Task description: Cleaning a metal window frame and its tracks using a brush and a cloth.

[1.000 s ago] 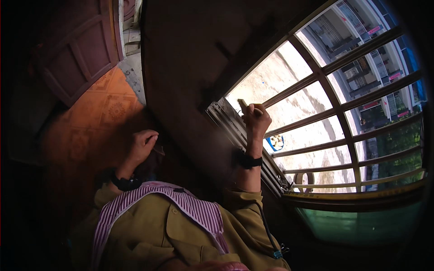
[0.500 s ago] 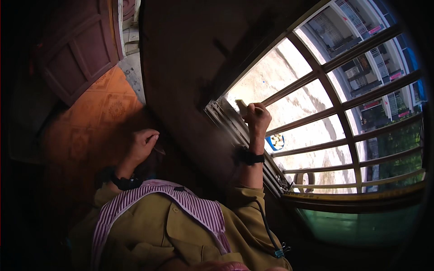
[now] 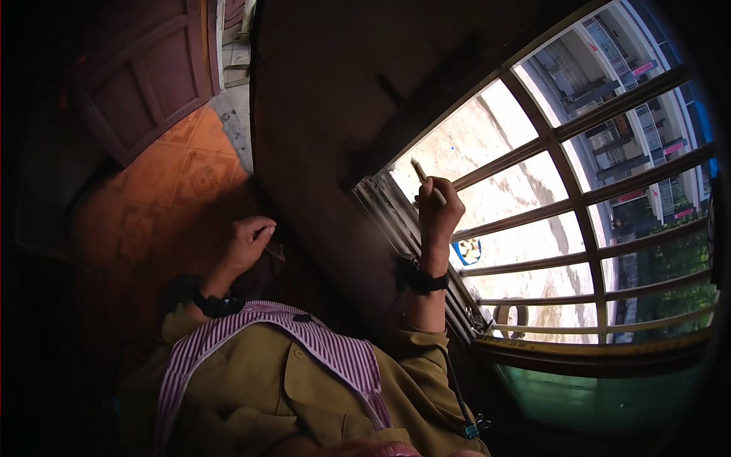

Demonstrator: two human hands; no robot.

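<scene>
My right hand (image 3: 442, 213) is raised at the near end of the barred window, its fingers closed round a slim, pale, brush-like tool (image 3: 419, 170). One end points up and away past the knuckles, and a light end shows between the fingers. Beside the hand runs the window's grooved metal track (image 3: 387, 215). My left hand (image 3: 245, 245) is curled closed in front of my body, over the dark floor area. Next to it hangs a dim brownish fold (image 3: 277, 254), perhaps cloth. Whether the fingers hold it is too dark to tell.
Metal window bars (image 3: 552, 143) fill the right side, with a ring-shaped fitting (image 3: 510, 318) low on them. Outside, a blue basin (image 3: 468, 251) holds pale pieces on bright ground. A dark wall stands ahead. At the left are a brown panelled door (image 3: 148, 80) and orange tiles (image 3: 190, 164).
The tool in my right hand has turned from its broad side to a narrow edge. The view has shifted slightly. My left hand stays curled in about the same place.
</scene>
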